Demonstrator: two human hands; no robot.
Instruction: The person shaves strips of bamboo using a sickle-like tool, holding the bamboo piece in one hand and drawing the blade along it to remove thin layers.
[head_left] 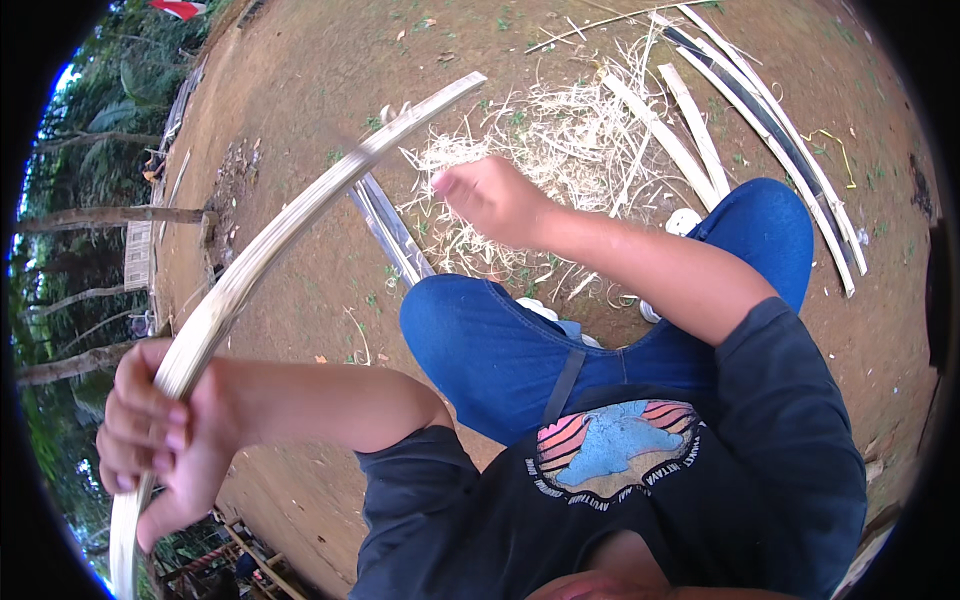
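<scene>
A long pale bamboo strip (pixel 280 220) runs from the lower left edge up toward the top middle, bowed by the lens. Wrapped round its lower part are the fingers of my left hand (pixel 165 435). A thin curl (pixel 395 112) stands up from the strip near its far end. My right hand (pixel 495 205) is closed in a loose fist to the right of the strip, above the shavings and apart from the strip. What it holds, if anything, I cannot make out; its edge is slightly blurred.
A heap of pale shavings (pixel 560 130) covers the ground ahead of my knees. Split bamboo lengths (pixel 775 125) and shorter pale strips (pixel 665 135) lie to its right. A narrow grey piece (pixel 395 235) lies by my left knee. Trees and wooden poles (pixel 110 215) line the left.
</scene>
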